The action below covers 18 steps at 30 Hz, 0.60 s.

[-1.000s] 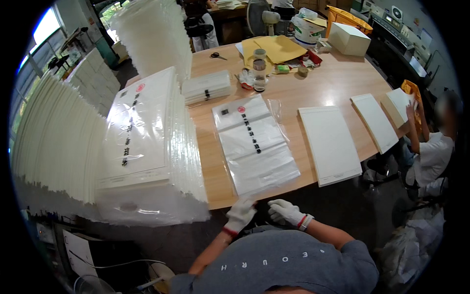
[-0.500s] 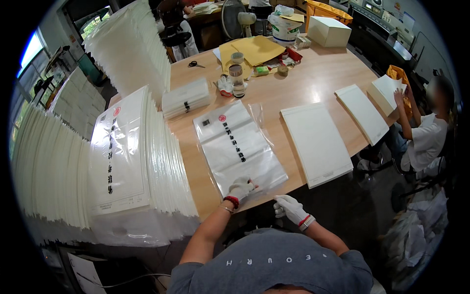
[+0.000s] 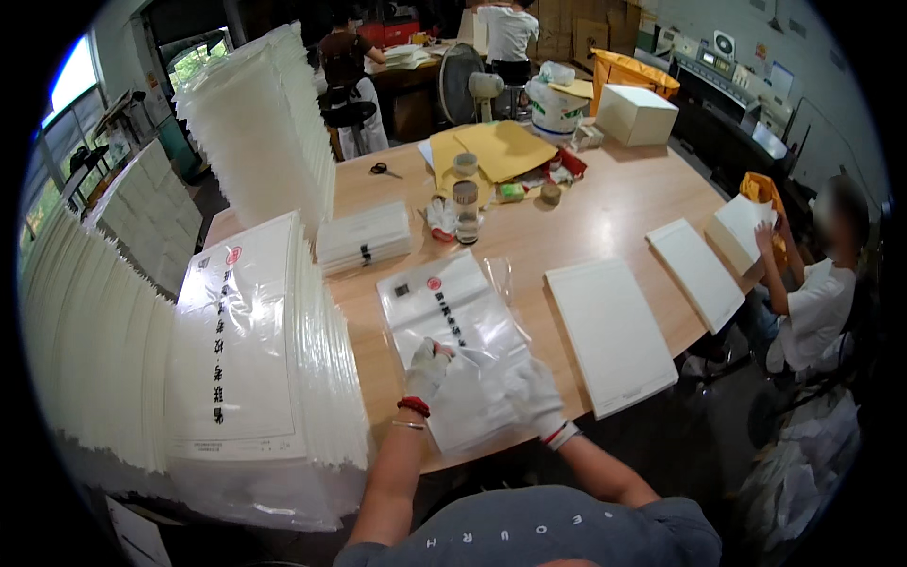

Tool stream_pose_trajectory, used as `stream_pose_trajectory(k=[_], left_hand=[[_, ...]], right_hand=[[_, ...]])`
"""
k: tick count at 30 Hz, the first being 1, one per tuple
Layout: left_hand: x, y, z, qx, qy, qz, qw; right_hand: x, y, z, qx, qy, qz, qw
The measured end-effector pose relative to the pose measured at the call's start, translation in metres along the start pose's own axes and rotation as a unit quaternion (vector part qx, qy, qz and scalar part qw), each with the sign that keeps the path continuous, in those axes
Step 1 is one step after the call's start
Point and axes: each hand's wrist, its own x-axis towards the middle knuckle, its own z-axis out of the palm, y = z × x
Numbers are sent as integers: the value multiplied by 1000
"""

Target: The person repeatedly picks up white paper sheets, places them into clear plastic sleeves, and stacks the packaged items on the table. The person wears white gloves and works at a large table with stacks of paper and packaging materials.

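Note:
A clear plastic bag with white printed paper in it lies in front of me at the table's near edge. Over its left middle is my left hand, in a white glove with bare fingertips showing; the fingers are curled, and whatever they grip is hidden. My right hand, also gloved, is over the bag's right side, its fingers smeared by motion. To the left, a tall stack of similar bagged papers rises beside the table. White paper sheets form a pile right of the bag.
Farther back are a bundle of bagged papers, a water-filled plastic cup, scissors, yellow envelopes and a white box. At the right, a seated person handles a paper block past another paper pile.
My left hand has moved up and left, from the bag's lower edge to its middle. My right hand has come from off the table onto the bag's right side. The view has tilted up.

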Motion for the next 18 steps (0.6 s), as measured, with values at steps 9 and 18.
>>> stream_pose_trajectory(k=[9,18], left_hand=[[-28,119,20,134,-23,192,972],[-107,107,15,178,153,380,895]], right_hand=[[12,18,103,93,-105,-78,987],[-87,61,-102,-215,-68,196,954]])
